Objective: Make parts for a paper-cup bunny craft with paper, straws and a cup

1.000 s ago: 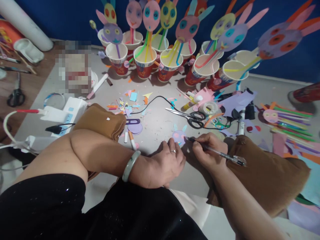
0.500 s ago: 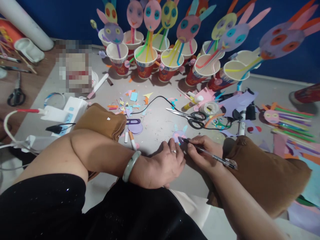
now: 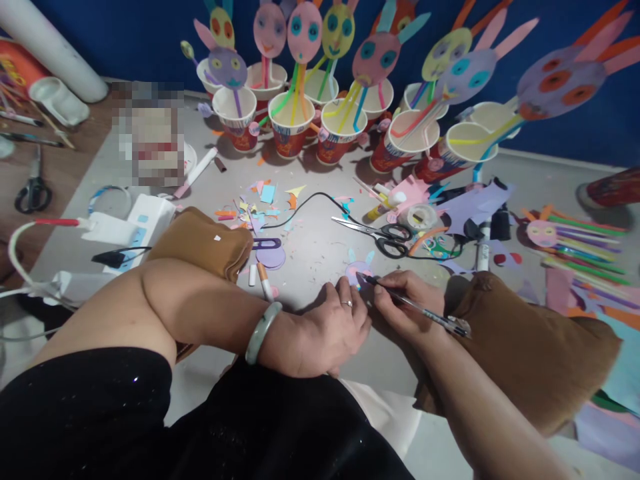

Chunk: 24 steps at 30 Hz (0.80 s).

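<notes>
A person's right hand (image 3: pixel 413 303), center right of the frame, grasps a black-tipped pen (image 3: pixel 423 311) near its point, while the left hand (image 3: pixel 325 330), just below center, lies palm down and unclenched, gripping nothing, its fingertips at the lower edge of a small purple paper face (image 3: pixel 354 268) with pale blue ears. The face lies flat on the gray bench (image 3: pixel 310 260), slightly right of the frame's center; whether the pen's tip touches it is too fine to tell. The paper looks feather-light and thin, apt to skid on the smooth bench and crease if pinched, its narrow ears the likeliest part to bend or tear; fingertips pressed on the rim suit it better than a grip by the ears. The pen appears stiff, light and smooth, best held low on the barrel, as here. Just above the face rest open scissors (image 3: pixel 374 231), with a purple paper oval (image 3: pixel 271 256) left of center and bright scraps (image 3: pixel 267 193) above it. A brown cushion (image 3: pixel 530 353) fills the lower right, straws (image 3: pixel 590 247) fan out at far right, and red cups (image 3: pixel 291 140) bearing larger paper faces line the top.
</notes>
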Motion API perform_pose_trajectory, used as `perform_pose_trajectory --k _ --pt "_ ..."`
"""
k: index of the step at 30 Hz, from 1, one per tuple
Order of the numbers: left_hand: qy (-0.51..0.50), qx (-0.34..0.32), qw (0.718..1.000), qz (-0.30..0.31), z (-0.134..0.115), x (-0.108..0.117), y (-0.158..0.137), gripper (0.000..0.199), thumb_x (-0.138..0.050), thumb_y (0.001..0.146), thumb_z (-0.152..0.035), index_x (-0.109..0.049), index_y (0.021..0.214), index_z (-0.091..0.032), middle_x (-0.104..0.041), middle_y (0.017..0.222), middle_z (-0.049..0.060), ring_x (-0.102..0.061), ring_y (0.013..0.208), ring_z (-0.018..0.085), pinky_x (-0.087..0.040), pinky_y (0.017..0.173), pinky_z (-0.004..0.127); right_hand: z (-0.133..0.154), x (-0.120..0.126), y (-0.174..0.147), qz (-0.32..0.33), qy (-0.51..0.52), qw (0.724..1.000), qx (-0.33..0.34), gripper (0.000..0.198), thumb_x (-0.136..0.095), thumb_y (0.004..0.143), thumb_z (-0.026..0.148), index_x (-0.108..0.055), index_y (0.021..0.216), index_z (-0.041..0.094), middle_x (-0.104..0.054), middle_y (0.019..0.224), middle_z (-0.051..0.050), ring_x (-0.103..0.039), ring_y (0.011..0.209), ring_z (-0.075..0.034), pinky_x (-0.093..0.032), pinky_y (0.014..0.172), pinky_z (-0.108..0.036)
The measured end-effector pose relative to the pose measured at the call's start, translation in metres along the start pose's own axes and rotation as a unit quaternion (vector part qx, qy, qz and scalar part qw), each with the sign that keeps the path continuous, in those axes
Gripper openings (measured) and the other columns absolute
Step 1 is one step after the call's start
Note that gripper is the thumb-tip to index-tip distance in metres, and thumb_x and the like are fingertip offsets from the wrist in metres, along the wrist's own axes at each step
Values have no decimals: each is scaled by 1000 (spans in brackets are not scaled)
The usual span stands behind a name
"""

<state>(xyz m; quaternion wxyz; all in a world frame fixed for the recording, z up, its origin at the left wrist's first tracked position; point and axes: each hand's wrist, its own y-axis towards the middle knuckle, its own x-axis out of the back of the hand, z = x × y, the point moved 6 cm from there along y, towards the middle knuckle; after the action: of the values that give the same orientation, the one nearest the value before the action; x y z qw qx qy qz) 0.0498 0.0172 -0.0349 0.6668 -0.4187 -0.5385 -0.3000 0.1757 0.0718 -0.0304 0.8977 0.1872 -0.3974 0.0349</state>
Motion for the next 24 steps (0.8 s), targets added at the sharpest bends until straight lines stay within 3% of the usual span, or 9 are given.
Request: perform_pose_trajectory --k 24 --pt "-9 -7 1000 5 1 2 -1 105 -65 67 -76 -45 140 -2 -40 146 35 -40 135 53 -44 99 59 1 -3 1 23 -1 1000 -2 6 -60 81 30 -59 78 25 -70 65 0 -63 50 -14 -51 49 -25"
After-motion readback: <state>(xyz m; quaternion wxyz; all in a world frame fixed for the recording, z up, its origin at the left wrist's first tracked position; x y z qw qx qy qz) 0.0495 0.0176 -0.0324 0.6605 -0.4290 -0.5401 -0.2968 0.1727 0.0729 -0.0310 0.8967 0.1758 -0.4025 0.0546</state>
